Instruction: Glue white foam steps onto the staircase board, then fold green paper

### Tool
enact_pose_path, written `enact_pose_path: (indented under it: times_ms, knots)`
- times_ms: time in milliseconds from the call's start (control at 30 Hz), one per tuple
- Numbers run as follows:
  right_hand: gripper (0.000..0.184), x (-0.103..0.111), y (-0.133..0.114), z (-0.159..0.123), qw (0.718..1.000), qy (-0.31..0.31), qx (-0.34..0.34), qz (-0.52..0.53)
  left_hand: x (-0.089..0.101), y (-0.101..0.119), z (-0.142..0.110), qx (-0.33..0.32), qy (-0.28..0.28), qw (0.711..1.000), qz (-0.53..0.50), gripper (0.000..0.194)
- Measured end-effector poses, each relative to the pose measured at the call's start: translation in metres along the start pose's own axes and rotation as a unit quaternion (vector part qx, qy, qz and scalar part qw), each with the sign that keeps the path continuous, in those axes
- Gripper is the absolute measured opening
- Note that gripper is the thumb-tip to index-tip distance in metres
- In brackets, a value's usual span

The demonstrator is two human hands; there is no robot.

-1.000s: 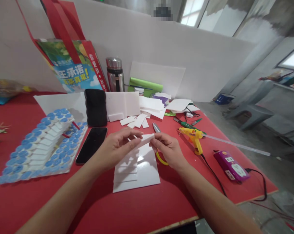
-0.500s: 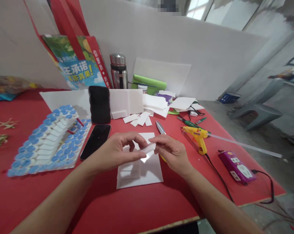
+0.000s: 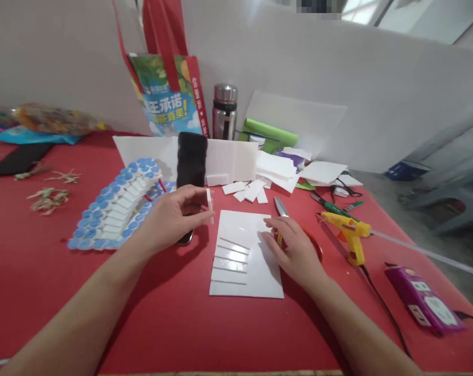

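L hand has swung L w/ strip; R hand let go, so now free. L→R: blue-disc model on desk; phone, partly behind L hand; L grip pinched on strip, upright, just L of sheet; R grip empty, fingers apart, over sheet's R edge, partly blocking scissors; glue gun beyond.

A sheet lies on the table, the right hand over its right edge. Left of it is the left hand, with a piece in its fingers, and farther left the model. Right of the sheet lie scissors, glue gun and box. Behind it are strips; behind the model, a bag, the flask to its right.
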State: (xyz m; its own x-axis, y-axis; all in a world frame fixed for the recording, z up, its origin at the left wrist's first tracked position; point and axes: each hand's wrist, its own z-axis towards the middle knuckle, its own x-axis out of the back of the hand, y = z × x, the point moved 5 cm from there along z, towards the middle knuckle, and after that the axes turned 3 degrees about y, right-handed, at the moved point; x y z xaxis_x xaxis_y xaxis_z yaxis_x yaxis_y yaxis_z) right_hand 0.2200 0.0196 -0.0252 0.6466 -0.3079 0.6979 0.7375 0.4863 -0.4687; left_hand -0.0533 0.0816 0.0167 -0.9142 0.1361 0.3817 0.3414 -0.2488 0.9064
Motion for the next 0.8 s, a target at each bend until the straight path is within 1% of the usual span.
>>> enact_pose_path:
  times_ms: [67,167,233,333,500,600,700,800]
  knots:
    - [0.024,-0.001,0.001,-0.002,1.000,0.006,0.008,-0.025,0.006,-0.017,-0.001,0.047,-0.005,0.999,0.004,0.039]
    - [0.022,-0.004,0.004,-0.004,0.999,0.003,0.008,-0.044,0.003,-0.029,-0.004,0.069,-0.012,0.998,0.001,0.035]
    - [0.021,-0.007,0.006,-0.006,0.998,-0.007,0.015,-0.054,-0.003,-0.028,-0.007,0.080,-0.026,0.996,-0.006,0.031]
    - [0.018,-0.011,0.007,-0.008,0.996,-0.031,0.038,-0.073,-0.009,-0.022,-0.011,0.103,-0.040,0.993,-0.030,0.028]
    - [0.015,-0.015,0.005,-0.010,0.989,-0.051,0.085,-0.110,-0.008,-0.015,-0.014,0.115,-0.034,0.992,-0.023,0.017]
    - [0.015,-0.015,0.003,-0.010,0.987,-0.055,0.094,-0.117,-0.009,-0.017,-0.014,0.109,-0.028,0.993,-0.032,0.015]
    - [0.015,-0.015,0.002,-0.010,0.986,-0.055,0.101,-0.123,-0.012,-0.022,-0.015,0.117,-0.027,0.992,-0.034,0.012]
    - [0.015,-0.016,0.002,-0.010,0.985,-0.053,0.107,-0.126,-0.014,-0.024,-0.014,0.119,-0.030,0.992,-0.041,0.013]
